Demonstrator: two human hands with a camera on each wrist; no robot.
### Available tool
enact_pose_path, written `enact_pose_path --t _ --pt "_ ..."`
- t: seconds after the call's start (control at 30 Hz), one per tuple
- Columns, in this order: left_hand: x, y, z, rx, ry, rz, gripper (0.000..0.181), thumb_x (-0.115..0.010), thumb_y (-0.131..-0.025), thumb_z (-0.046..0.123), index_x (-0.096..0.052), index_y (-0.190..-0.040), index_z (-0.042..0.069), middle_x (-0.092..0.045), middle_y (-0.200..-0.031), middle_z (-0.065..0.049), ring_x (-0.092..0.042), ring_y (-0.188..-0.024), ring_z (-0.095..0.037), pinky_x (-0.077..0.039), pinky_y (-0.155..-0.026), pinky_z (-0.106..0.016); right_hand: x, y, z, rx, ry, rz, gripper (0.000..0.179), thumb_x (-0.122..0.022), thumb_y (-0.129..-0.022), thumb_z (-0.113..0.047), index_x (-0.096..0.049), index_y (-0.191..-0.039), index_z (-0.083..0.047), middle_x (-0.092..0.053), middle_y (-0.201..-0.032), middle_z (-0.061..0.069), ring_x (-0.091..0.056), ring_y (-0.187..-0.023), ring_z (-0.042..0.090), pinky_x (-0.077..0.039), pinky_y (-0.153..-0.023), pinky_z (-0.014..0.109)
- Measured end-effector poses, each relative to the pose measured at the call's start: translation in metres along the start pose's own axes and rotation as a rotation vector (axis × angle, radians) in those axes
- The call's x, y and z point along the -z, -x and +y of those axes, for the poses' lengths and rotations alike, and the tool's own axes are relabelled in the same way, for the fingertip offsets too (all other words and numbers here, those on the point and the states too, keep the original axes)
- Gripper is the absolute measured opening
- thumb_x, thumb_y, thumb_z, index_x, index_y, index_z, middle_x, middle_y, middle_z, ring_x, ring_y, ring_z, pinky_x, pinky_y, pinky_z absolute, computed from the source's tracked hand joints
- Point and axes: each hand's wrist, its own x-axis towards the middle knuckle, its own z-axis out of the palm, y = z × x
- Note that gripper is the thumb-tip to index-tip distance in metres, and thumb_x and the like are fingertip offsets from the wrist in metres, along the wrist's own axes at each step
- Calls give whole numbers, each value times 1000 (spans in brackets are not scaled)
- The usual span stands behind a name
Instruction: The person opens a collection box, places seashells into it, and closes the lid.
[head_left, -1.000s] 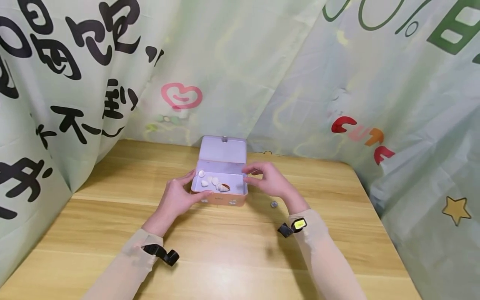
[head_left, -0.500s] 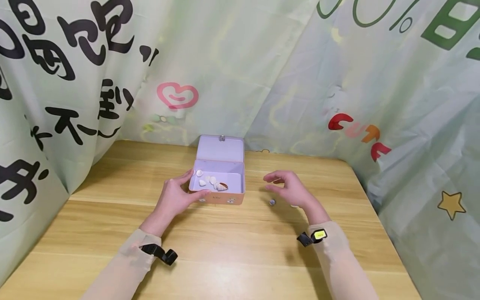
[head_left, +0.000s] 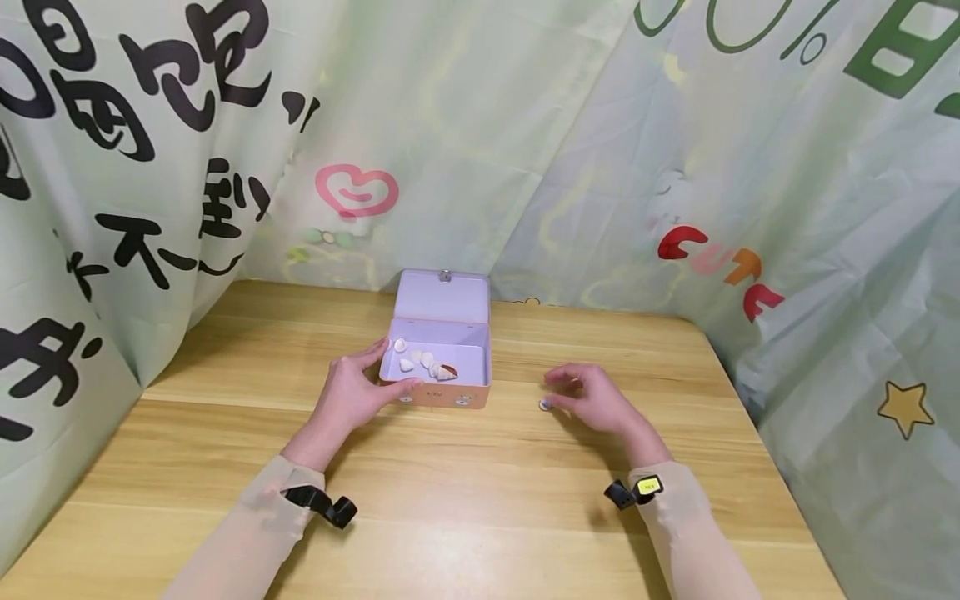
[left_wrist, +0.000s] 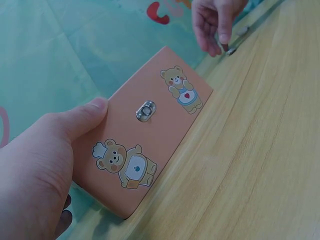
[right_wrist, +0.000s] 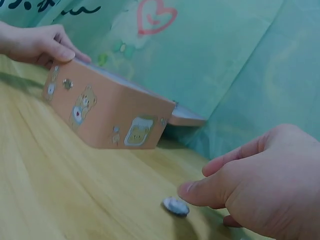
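Observation:
A hinged tin box [head_left: 450, 396] stands on the table with its lid up, orange with bear pictures outside and lilac within. Several white seashells [head_left: 427, 360] and a brown-striped conch shell [head_left: 445, 372] lie in it. My left hand [head_left: 352, 387] holds the box at its left end, thumb on the front rim and fingers round the side. To the right of the box, my right hand [head_left: 596, 398] is low over the table, fingers bent loosely. Its thumb tip is right at a small greyish shell [right_wrist: 176, 206] lying on the wood.
Another pale shell [left_wrist: 242, 31] lies on the table beyond the right hand, seen in the left wrist view. A printed curtain [head_left: 465, 150] hangs behind the wooden table [head_left: 450, 500] and along both sides. Each wrist carries a strapped black camera [head_left: 341, 511].
My right hand has moved from the box's right rim out to the right and down to the small shell on the table. The left hand keeps its hold on the box.

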Motion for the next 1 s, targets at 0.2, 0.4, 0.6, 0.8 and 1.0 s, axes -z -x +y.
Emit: enact_pose_path --t 0.2,0.4,0.6,0.8,1.0 --pt "0 -1 -1 14 8 -9 93 -95 -79 46 -55 -151 3 -51 -155 -13 -48 -58 -21 -46 -51 -34 -4 2 6 7 0 -22 36 -85 -92 -15 -73 -124 -2 -75 -119 8 -67 -113 31 -51 -103 54" --pt "-2 -1 0 7 11 -9 93 -95 -79 46 -55 -152 4 -51 -155 -13 -53 -69 -26 -47 -56 -36 -7 3 14 91 60 -44 31 -86 -90 -10 -76 -120 -5 -72 -117 3 -64 -114 28 -46 -107 54" --pt "-2 1 0 14 16 0 93 -96 -78 46 -56 -152 7 -51 -152 -19 -40 -50 -18 -47 -52 -36 -10 2 15 105 93 -77 21 -79 -97 -10 -76 -118 -6 -67 -110 1 -60 -104 22 -50 -95 47" --pt "-1 1 -1 12 18 -1 93 -95 -78 46 -55 -152 7 -51 -153 -19 -43 -55 -20 -46 -53 -36 -12 2 14 115 111 -78 16 -75 -99 -6 -76 -115 -6 -66 -104 -1 -57 -100 22 -50 -87 40" --pt "-1 0 -1 4 13 -1 93 -96 -78 46 -56 -152 7 -52 -152 -17 -46 -60 -23 -47 -57 -38 -12 2 13 107 114 -79 23 -79 -97 -7 -75 -119 -5 -66 -107 0 -56 -102 21 -50 -90 41"
